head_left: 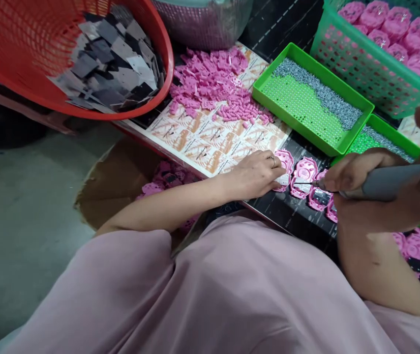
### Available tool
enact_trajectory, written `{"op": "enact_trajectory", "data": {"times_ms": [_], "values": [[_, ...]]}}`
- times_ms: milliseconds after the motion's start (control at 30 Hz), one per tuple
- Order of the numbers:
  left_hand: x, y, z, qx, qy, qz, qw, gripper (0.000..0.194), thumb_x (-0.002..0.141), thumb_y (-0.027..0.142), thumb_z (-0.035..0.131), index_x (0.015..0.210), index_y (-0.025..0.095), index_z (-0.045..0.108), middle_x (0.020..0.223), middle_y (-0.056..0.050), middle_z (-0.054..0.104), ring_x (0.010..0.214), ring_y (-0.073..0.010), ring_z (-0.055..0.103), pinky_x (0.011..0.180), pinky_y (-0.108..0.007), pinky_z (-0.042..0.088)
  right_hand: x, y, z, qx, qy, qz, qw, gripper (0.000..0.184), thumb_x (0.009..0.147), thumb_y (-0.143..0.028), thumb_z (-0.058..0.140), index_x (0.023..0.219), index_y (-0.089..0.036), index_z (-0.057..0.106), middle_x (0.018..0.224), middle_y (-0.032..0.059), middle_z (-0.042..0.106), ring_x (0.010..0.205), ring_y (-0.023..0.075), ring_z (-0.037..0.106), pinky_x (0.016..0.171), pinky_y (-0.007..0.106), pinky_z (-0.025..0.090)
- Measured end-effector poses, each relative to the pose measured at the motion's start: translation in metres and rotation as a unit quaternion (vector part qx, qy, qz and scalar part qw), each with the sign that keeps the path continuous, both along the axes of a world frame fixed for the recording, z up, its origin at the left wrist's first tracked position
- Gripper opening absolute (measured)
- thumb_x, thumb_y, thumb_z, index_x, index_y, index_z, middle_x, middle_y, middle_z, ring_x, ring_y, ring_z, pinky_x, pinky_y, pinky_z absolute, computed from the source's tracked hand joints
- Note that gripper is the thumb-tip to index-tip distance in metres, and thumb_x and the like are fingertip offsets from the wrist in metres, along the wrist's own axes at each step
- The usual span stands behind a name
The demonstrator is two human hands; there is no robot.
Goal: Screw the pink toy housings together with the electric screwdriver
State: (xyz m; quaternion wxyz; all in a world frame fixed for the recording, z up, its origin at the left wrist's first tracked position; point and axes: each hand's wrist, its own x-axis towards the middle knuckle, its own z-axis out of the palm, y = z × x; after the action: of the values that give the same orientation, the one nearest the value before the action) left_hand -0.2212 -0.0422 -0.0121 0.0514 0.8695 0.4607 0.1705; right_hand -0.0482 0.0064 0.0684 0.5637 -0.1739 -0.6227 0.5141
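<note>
Mauve clothing (232,285) fills the foreground. Beyond it, the leftmost pink case (285,160) lies on the table (282,211) right under the left hand (256,174), its long axis running away from the body; those fingers bend close together over it, though whether they pinch it cannot be told. The right hand (387,211) wraps its fingers around a grey driver (398,182), held nearly level, the bit pointing leftward across the neighbouring case (306,169).
</note>
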Motion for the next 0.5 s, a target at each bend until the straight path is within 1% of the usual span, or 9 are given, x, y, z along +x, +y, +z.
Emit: {"op": "enact_trajectory", "data": {"times_ms": [33,100,233,267,400,500], "values": [[0.001,0.001,0.001,-0.002,0.006,-0.006,1.000,0.025,0.090,0.034,0.059,0.102,0.014,0.068,0.093,-0.008,0.069,0.092,-0.0226,0.060,0.082,-0.034,0.045,-0.001,0.000,0.002,0.015,-0.011,0.026,0.999,0.030,0.083,-0.040,0.063,0.108,-0.025,0.062,0.053,-0.0078,0.056,0.038,0.0104,0.052,0.032,0.023,0.045],[0.001,0.003,0.003,-0.008,0.016,-0.017,1.000,0.022,0.091,0.032,0.057,0.099,0.014,0.068,0.090,-0.007,0.069,0.090,-0.0220,0.060,0.082,-0.034,0.045,-0.003,-0.001,0.004,0.045,-0.015,0.064,0.997,0.023,0.088,-0.037,0.057,0.106,-0.024,0.064,0.053,-0.0060,0.056,0.039,0.0103,0.052,0.031,0.022,0.042],[0.000,0.003,0.005,-0.010,0.024,-0.025,0.999,0.019,0.092,0.030,0.057,0.098,0.015,0.068,0.089,-0.006,0.068,0.087,-0.0200,0.060,0.081,-0.032,0.046,-0.006,-0.005,0.001,0.016,0.018,0.027,0.999,0.028,0.088,-0.035,0.055,0.111,-0.022,0.063,0.057,-0.0063,0.056,0.044,0.0103,0.053,0.040,0.026,0.050],[0.000,0.003,0.006,-0.009,0.023,-0.025,0.999,0.019,0.092,0.029,0.057,0.098,0.015,0.068,0.090,-0.006,0.068,0.088,-0.0196,0.060,0.081,-0.031,0.046,-0.006,-0.006,-0.001,0.007,0.025,0.021,0.999,0.028,0.088,-0.036,0.055,0.111,-0.022,0.063,0.057,-0.0064,0.056,0.044,0.0105,0.052,0.040,0.027,0.050],[-0.001,0.002,0.006,-0.004,0.024,-0.033,0.999,0.015,0.093,0.024,0.054,0.093,0.015,0.066,0.089,-0.006,0.068,0.087,-0.0186,0.059,0.080,-0.030,0.045,-0.008,-0.010,-0.006,-0.035,0.028,0.002,0.999,0.032,0.084,-0.039,0.059,0.113,-0.024,0.061,0.053,-0.0058,0.057,0.040,0.0129,0.049,0.034,0.028,0.044],[-0.001,0.002,0.007,-0.006,0.024,-0.030,0.999,0.015,0.093,0.024,0.053,0.091,0.016,0.065,0.088,-0.006,0.068,0.087,-0.0190,0.059,0.080,-0.030,0.045,-0.010,-0.011,-0.009,-0.054,0.032,-0.001,0.998,0.035,0.086,-0.045,0.056,0.114,-0.025,0.060,0.051,-0.0057,0.056,0.037,0.0135,0.046,0.033,0.029,0.041]]}}
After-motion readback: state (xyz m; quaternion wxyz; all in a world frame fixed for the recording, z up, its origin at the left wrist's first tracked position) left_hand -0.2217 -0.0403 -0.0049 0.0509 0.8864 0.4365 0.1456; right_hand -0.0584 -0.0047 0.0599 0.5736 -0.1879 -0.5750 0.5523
